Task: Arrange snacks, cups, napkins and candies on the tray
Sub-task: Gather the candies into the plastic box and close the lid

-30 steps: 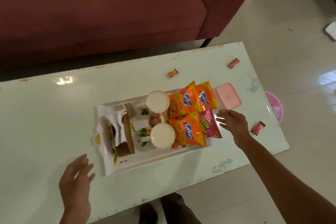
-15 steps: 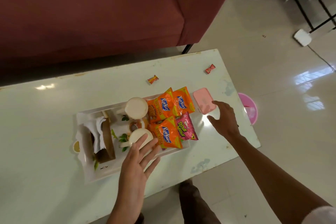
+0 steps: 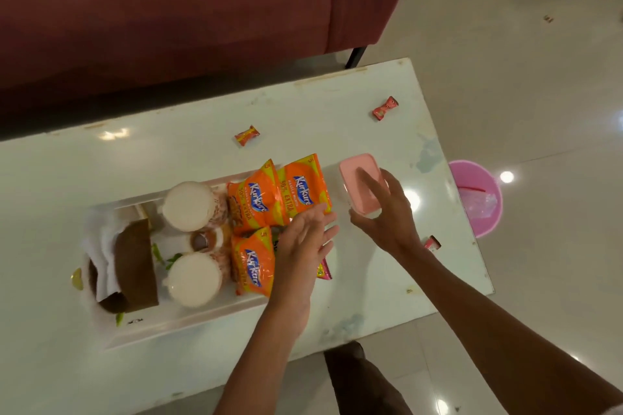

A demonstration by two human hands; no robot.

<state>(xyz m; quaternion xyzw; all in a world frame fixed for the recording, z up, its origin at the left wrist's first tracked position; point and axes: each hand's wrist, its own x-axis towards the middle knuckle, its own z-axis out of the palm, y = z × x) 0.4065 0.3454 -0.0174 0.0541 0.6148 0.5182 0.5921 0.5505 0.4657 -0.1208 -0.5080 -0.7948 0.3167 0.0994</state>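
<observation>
Bare desk [image 3: 50, 212] stretches left of the tray [image 3: 188, 322] and along its near side. The far strip carries an orange candy [image 3: 247, 135] and a red candy [image 3: 385, 108], well apart. The tray is packed with a napkin holder [image 3: 135, 259], two cups [image 3: 188, 200] and Kurkure packets [image 3: 303, 185]. Just right of it, the pink box [image 3: 350, 172], left hand [image 3: 300, 246] and right hand [image 3: 391, 216] crowd the gap.

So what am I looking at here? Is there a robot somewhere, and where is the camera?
There is no robot, only a person's two bare hands, filmed by one camera worn on the head and looking down. On the white table sits a tray with two cups, napkins and orange snack packets. Wrapped candies lie loose on the table. The left hand is flat over the packets, holding nothing. The right hand lays its fingers on a pink box beside the tray.
</observation>
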